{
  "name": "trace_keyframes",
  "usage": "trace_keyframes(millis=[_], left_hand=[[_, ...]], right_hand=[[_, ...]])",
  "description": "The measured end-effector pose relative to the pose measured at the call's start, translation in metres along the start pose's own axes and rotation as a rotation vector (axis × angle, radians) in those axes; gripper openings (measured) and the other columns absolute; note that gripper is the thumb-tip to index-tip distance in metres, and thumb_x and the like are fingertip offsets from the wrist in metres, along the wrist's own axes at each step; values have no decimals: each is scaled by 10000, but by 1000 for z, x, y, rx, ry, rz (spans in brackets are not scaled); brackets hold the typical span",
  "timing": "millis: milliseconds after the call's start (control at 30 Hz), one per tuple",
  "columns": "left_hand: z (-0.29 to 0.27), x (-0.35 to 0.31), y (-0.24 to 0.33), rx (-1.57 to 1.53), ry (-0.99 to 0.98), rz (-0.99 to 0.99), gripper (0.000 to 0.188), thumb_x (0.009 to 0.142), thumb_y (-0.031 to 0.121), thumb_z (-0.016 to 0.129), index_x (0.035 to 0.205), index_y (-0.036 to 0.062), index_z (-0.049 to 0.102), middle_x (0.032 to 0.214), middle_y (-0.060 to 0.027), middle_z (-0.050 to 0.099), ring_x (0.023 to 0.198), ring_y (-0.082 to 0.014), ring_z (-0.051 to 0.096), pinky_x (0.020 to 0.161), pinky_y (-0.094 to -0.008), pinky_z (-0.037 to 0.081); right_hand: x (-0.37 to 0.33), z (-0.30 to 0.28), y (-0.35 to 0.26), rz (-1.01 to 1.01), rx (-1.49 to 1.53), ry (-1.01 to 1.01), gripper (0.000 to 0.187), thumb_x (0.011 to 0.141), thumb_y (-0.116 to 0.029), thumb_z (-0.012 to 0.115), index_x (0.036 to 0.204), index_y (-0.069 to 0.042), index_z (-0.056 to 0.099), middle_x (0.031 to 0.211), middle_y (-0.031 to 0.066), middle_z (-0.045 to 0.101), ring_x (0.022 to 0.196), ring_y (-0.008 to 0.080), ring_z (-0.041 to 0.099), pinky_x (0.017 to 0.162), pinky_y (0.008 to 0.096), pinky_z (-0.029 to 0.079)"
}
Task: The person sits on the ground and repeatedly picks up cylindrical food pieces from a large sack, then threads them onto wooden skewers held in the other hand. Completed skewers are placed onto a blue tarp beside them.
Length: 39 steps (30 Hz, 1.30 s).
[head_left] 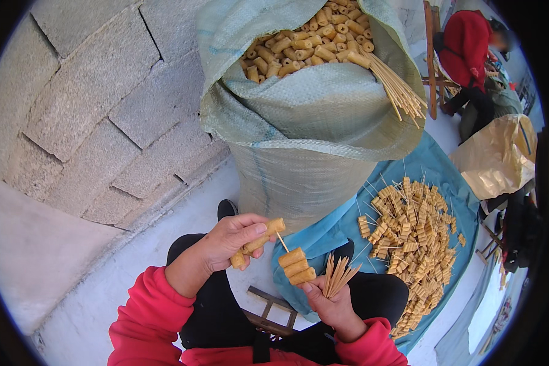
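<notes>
In front of my lap, my left hand [230, 236] is closed around a few short tan rolls [275, 226] with fingers and thumb. Pointing up and left, the tip of a thin wooden skewer [282, 243] comes close to the rolls in that hand. Three more tan rolls [296, 266] sit side by side across this skewer, just above my right hand [334, 307]. My right hand grips the lower end of the skewer, its thumb by the lowest roll. A fanned bundle of pointed bamboo skewers [338, 276] also sticks up from the right hand.
A large woven sack [293, 183] stands ahead, full of loose rolls [314, 44]; more skewers [398, 84] lie on its right rim. A blue cloth [430, 155] at right carries a pile of skewered rolls [416, 238]. At left rises a block wall [110, 104]. A person in red [466, 46] sits far right.
</notes>
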<state>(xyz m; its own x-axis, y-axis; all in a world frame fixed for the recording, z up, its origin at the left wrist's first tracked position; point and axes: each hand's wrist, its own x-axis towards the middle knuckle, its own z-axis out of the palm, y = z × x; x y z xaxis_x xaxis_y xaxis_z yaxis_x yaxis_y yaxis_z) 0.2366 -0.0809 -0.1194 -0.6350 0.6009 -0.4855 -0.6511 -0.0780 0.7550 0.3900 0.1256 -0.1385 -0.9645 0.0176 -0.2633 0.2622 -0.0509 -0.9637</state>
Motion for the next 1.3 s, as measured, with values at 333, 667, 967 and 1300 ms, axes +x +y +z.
trace_keyframes(millis=[333, 667, 967, 1300], left_hand=[[2, 1, 1, 167, -58, -119, 251, 865, 239, 607, 971, 12, 597, 820, -66, 599, 585, -97, 527, 392, -222, 438], [6, 13, -6, -81, 107, 140, 259, 903, 243, 569, 1077, 55, 536, 935, -96, 589, 805, -178, 616, 410, -228, 452], [1, 7, -5, 3, 82, 172, 238, 906, 207, 562, 1087, 55, 532, 982, -100, 594, 894, -200, 626, 430, -220, 449], [-4, 5, -2, 139, 69, 194, 266, 897, 210, 574, 1103, 46, 539, 958, -86, 614, 864, -158, 630, 458, -207, 445]], right_hand=[[-1, 6, 6, -24, -6, -20, 173, 904, -152, 578, 892, 5, 649, 569, -41, 487, 481, 33, 408, 443, 203, 325], [-2, 2, 2, 104, 104, -55, 187, 913, -161, 568, 927, 4, 654, 595, -32, 520, 543, 38, 448, 487, 215, 376], [-2, 1, 2, 117, 10, -107, 192, 910, -157, 573, 976, 7, 649, 644, -17, 558, 584, 36, 464, 513, 216, 397], [-1, 3, 3, 16, -103, -113, 181, 904, -163, 581, 940, 0, 652, 603, 1, 541, 537, 44, 464, 480, 233, 388]])
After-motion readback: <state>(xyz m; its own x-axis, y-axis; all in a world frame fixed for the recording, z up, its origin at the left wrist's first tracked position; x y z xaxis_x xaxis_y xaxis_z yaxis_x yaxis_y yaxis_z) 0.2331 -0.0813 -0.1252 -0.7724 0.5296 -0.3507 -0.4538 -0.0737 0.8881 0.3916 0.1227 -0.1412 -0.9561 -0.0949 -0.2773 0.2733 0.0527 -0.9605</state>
